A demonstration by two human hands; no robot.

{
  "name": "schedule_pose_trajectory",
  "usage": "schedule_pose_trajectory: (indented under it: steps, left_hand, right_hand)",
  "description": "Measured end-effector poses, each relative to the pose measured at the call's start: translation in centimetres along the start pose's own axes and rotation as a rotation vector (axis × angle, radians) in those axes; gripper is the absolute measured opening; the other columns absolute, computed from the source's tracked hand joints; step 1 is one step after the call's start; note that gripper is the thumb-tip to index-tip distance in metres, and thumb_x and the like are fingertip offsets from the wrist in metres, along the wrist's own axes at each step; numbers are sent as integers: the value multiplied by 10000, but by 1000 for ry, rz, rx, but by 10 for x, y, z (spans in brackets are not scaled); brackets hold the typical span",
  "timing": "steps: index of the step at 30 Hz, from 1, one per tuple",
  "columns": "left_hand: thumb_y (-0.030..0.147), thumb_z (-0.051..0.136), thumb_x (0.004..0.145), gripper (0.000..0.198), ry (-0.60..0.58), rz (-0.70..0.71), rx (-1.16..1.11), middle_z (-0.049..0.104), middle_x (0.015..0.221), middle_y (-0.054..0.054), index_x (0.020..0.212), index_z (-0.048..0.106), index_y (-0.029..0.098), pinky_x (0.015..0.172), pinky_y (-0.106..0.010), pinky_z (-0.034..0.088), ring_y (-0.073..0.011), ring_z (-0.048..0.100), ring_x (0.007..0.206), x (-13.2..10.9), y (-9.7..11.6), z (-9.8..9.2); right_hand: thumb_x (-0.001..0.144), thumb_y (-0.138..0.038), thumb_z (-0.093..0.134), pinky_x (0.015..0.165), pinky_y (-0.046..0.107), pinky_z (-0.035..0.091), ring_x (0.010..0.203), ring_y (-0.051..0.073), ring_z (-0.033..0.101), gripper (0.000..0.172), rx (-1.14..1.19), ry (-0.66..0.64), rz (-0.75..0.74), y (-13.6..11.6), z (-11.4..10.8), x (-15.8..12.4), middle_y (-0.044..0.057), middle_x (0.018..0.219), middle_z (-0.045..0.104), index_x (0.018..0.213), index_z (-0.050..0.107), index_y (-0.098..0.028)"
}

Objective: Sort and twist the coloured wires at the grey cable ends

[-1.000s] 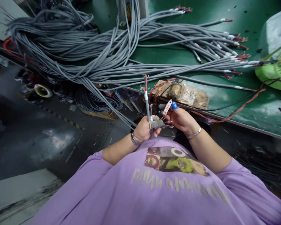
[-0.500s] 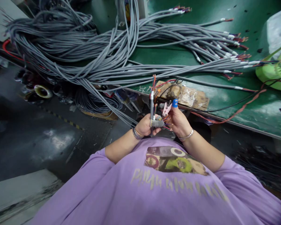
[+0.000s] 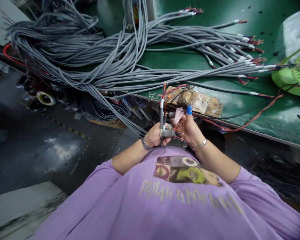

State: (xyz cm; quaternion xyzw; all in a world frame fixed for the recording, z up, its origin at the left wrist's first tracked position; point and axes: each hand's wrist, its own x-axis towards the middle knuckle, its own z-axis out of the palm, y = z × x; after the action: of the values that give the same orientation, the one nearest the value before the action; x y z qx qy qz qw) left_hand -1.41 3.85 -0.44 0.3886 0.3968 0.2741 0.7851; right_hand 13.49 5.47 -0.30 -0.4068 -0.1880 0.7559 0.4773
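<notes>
In front of my chest, my left hand (image 3: 155,134) is closed round grey cables, its thumb in a grey finger cover (image 3: 168,133). One grey cable (image 3: 161,113) stands upright from the grip, with a white band and bare coloured wires at its top. Thin coloured wires (image 3: 179,133) fan out to the right of that hand. Close by, my right hand (image 3: 191,131) is closed on a pink clip (image 3: 178,115), which is smeared by motion. A blue finger cover (image 3: 189,110) sits on the right thumb. Whether the clip touches a wire I cannot tell.
A large bundle of grey cables (image 3: 110,50) lies across the green table (image 3: 240,113). A wooden block (image 3: 205,104) rests at the table's front edge. To the right are a green fan (image 3: 285,78) and a twisted reddish cord (image 3: 255,116). Coiled cable (image 3: 102,108) lies below.
The pink clip has shifted slightly and turned in my right hand, and now looks blurred. My right thumb has moved a little to the right. My left hand has barely moved.
</notes>
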Motion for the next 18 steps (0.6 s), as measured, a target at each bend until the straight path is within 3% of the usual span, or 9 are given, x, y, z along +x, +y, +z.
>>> schedule_pose_trajectory:
  steps: [7,12,15,18]
  left_hand:
    - [543,835,572,477,104,63,12,588,460,-7,573,559,154,330,-194,363,-83,479,323,-21,0,14]
    - [561,811,620,478,188,115,-28,595,492,3,616,557,157,341,-195,368,-77,486,346,-24,-1,23]
    - [561,816,614,483,198,115,-46,591,493,8,620,546,159,337,-197,360,-75,478,342,-20,-3,24]
    - [571,808,623,484,201,141,-70,584,489,15,637,550,162,336,-201,363,-74,469,338,-15,-6,20]
  right_hand:
    - [717,-783,652,488,248,450,538,115,518,592,-29,-114,69,-6,-5,-8,30,738,658,772,637,-194]
    - [681,-567,825,513,222,419,553,89,494,426,-53,-57,-102,-2,-5,-9,-27,653,586,738,630,-193]
    - [698,-660,769,509,236,406,539,93,485,481,-78,-6,-197,4,-6,-5,-20,643,592,733,643,-197]
    - [685,-781,686,515,251,421,548,113,519,585,-93,-11,-176,6,-6,1,-4,620,597,708,648,-198]
